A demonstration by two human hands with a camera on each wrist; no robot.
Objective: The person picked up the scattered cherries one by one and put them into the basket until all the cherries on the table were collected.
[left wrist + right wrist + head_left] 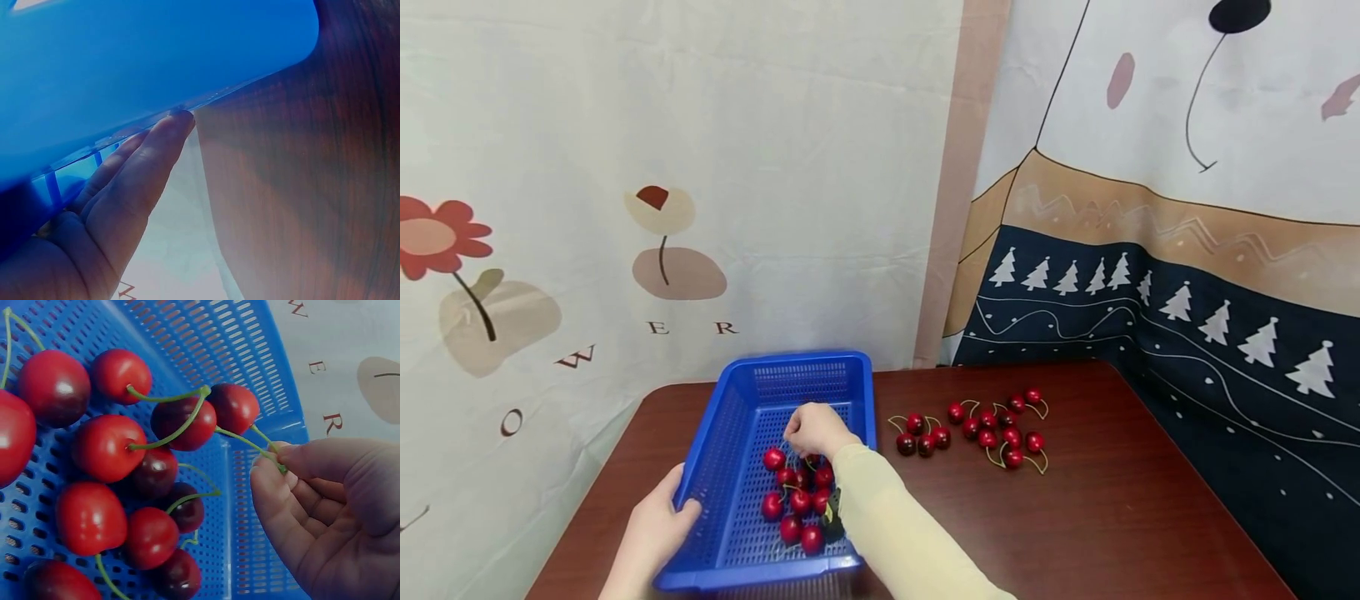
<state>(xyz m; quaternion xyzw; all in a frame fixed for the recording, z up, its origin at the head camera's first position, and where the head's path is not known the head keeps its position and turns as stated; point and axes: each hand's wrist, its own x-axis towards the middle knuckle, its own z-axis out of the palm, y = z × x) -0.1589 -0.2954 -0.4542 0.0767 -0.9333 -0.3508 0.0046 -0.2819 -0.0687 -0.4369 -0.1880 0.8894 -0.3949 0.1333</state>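
Observation:
A blue plastic basket (805, 357) with slotted walls holds several red and dark cherries (801, 501). My left hand (657, 523) grips the basket's left rim, thumb over the edge. Seen from the left wrist, its fingers (164, 140) lie along the blue plastic. Inside the basket, my right hand (820, 427) pinches the joined green stems of a cherry pair. In the right wrist view, thumb and forefinger meet at the stem joint, and the pair's dark red cherry (181, 424) hangs beside its partner cherry (236, 406), among the others.
Right of the basket, a small group of cherries (927, 445) and a larger group (992, 429) lie on the brown wooden table (1097, 508). A printed cloth (820, 167) hangs behind the table, and a dark blue patterned one (1195, 375) hangs along the right.

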